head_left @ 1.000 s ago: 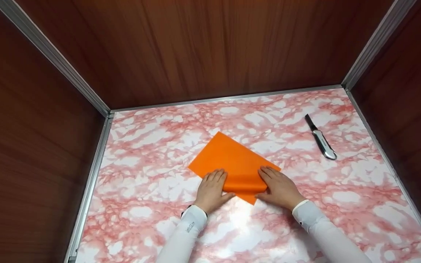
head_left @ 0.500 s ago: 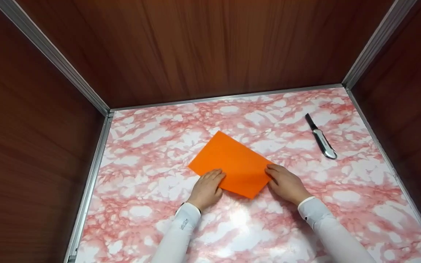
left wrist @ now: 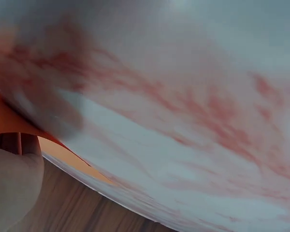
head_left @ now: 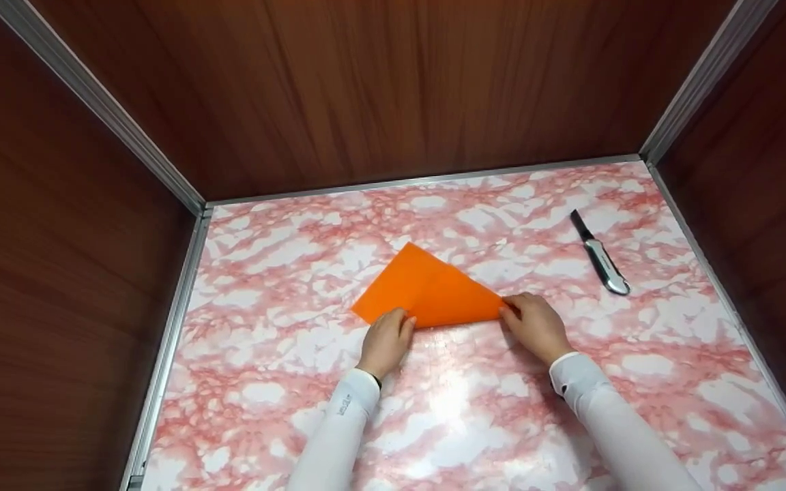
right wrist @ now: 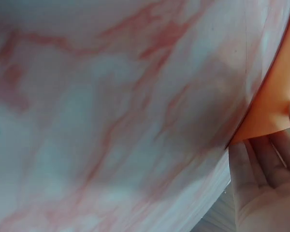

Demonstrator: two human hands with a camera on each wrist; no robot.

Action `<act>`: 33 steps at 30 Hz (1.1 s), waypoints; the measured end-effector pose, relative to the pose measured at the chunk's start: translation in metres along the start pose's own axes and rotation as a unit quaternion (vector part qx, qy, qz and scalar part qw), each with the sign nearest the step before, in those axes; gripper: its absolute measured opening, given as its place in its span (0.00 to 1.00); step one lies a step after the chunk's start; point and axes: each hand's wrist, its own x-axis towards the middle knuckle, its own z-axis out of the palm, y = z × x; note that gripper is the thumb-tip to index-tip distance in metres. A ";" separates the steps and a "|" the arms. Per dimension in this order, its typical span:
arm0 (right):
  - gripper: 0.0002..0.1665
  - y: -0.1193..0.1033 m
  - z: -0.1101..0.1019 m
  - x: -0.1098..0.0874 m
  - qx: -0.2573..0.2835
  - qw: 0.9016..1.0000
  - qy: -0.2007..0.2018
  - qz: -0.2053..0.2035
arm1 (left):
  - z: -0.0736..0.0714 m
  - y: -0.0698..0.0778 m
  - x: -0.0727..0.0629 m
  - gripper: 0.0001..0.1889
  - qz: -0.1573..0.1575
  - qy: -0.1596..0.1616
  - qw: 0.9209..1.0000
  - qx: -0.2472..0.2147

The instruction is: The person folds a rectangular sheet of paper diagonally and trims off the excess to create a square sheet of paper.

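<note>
**Orange paper folded into a triangle, both your hands on its near edge**

So here's how it looks. The orange paper (head_left: 430,292) lies flat around the middle of the worktop (head_left: 297,354), folded into a triangle with its peak pointing toward the far edge and its long straight side facing you.

Your left hand (head_left: 385,342) sits at the left end of that long side, fingers laid together and pressing down on the paper's corner, with the palm resting on the worktop just behind it. From the left wrist view I only get a blurry bit of the hand (left wrist: 12,186) next to a sliver of the paper (left wrist: 19,126), so can't add much there.

Your right hand (head_left: 536,326) is at the right-hand tip of the triangle, fingers curled a little with the tips on the paper's point. Whether you're pinching it or just pushing it down, I honestly can't tell from above. The right wrist view shows the fingers (right wrist: 261,164) right up against the paper's edge (right wrist: 275,104), touching it.

Off toward the far right corner of the worktop there's a knife (head_left: 600,254), dark blade pointing to the far edge, silver handle toward you, well apart from the paper and your hands.

Wood-look walls (head_left: 393,88) stand round the left, far and right sides.
</note>
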 end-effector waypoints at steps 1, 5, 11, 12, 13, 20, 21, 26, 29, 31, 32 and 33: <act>0.20 0.000 0.000 0.001 0.000 1.000 0.002 0.005 | -0.001 0.000 0.001 0.12 -0.011 0.002 1.000 -0.012; 0.18 -0.001 0.003 0.006 -0.003 1.000 0.012 0.017 | -0.001 0.002 0.006 0.12 -0.053 0.008 0.997 -0.057; 0.10 -0.002 0.004 0.012 -0.010 0.999 0.021 0.033 | 0.003 0.008 0.009 0.18 -0.074 0.020 0.995 -0.063; 0.09 -0.002 0.004 0.013 -0.012 0.999 0.019 0.034 | 0.003 0.009 0.009 0.22 -0.064 0.022 0.996 -0.051; 0.09 -0.003 0.004 0.014 -0.013 0.999 0.016 0.037 | 0.004 0.010 0.009 0.25 -0.052 0.022 0.998 -0.035; 0.10 -0.003 0.002 0.012 -0.014 0.998 -0.022 0.052 | 0.006 0.016 0.007 0.34 0.055 0.004 0.991 0.122; 0.10 -0.003 0.002 0.011 -0.015 0.998 -0.025 0.053 | 0.006 0.017 0.007 0.34 0.066 -0.001 0.988 0.140; 0.10 -0.003 0.002 0.010 -0.019 0.998 -0.039 0.054 | 0.010 0.015 0.003 0.30 0.111 -0.032 0.967 0.226; 0.11 -0.004 0.002 0.011 -0.023 0.997 -0.047 0.061 | 0.014 0.013 0.000 0.29 0.131 -0.050 0.956 0.259; 0.11 -0.004 0.003 0.012 -0.026 0.996 -0.052 0.068 | 0.016 0.011 -0.001 0.29 0.137 -0.058 0.953 0.263; 0.11 -0.004 0.003 0.012 -0.026 0.996 -0.054 0.072 | 0.017 0.010 -0.002 0.29 0.141 -0.060 0.952 0.264; 0.11 -0.004 0.004 0.013 -0.026 0.995 -0.055 0.074 | 0.017 0.009 -0.003 0.29 0.145 -0.061 0.951 0.264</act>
